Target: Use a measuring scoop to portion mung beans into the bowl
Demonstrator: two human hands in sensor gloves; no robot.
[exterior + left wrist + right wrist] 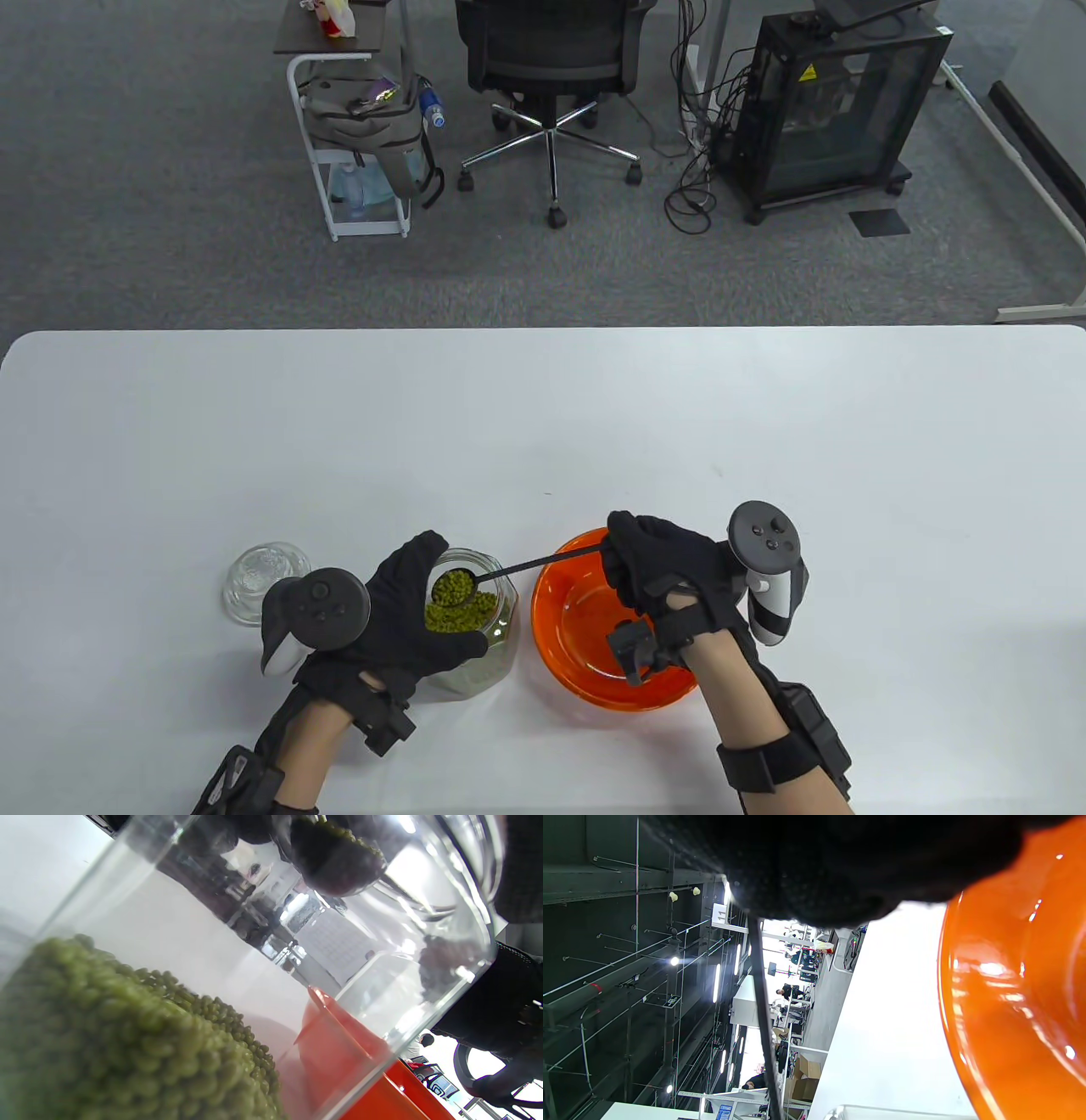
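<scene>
My right hand (657,569) pinches the measuring scoop (456,587), heaped above the glass jar (475,632) in my left-hand grip (399,620); the orange bowl (568,628) waits under my right hand.

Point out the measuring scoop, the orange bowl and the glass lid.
measuring scoop (455,587), table view, on its bean-filled head over the jar mouth.
orange bowl (567,632), table view, on its bare inner wall.
glass lid (259,576), table view, on its top.

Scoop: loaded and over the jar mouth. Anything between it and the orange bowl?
Nothing visible. The scoop, heaped with beans, sits above the jar mouth; the orange bowl stands right beside the jar, open. The right hand holding the handle hovers over the bowl's far side.
</scene>
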